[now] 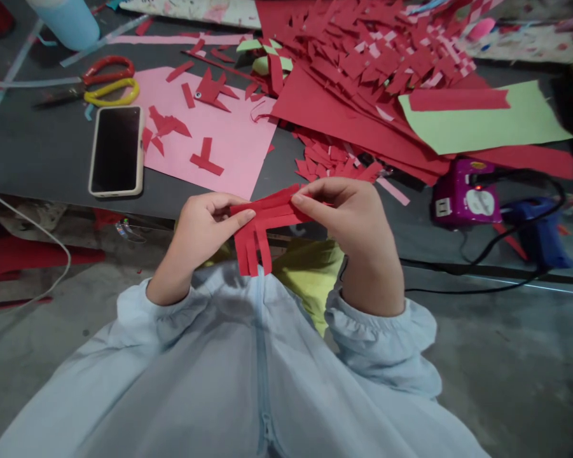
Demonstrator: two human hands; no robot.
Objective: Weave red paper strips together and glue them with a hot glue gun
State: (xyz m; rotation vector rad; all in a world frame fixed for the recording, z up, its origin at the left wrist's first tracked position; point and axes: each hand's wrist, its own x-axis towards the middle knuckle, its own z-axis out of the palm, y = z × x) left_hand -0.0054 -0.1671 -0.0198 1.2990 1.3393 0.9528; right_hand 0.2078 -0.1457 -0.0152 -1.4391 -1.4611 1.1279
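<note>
A flat piece of red paper strips is held up between the two hands, near the front edge of the dark grey table and in front of the wearer's pale blue zipped jacket. Its long axis runs crosswise from hand to hand, the right end slightly higher than the left. From the left part, several shorter strips hang down, nearly square to that axis, their free ends pointing toward the jacket's zip.

The left hand is closed in a pinch, thumb on top, at the piece's left end near where the hanging strips begin. The right hand pinches the long strips toward their right end, thumb and index finger together; its other fingers are partly hidden.

Beyond the hands lies a pink paper sheet bearing red scraps and a pointed red paper fish with an eye. To its left are a black-screened smartphone in a pale case and scissors with red and yellow handles. A heap of red folded paper pieces sits farther back, to the right.
</note>
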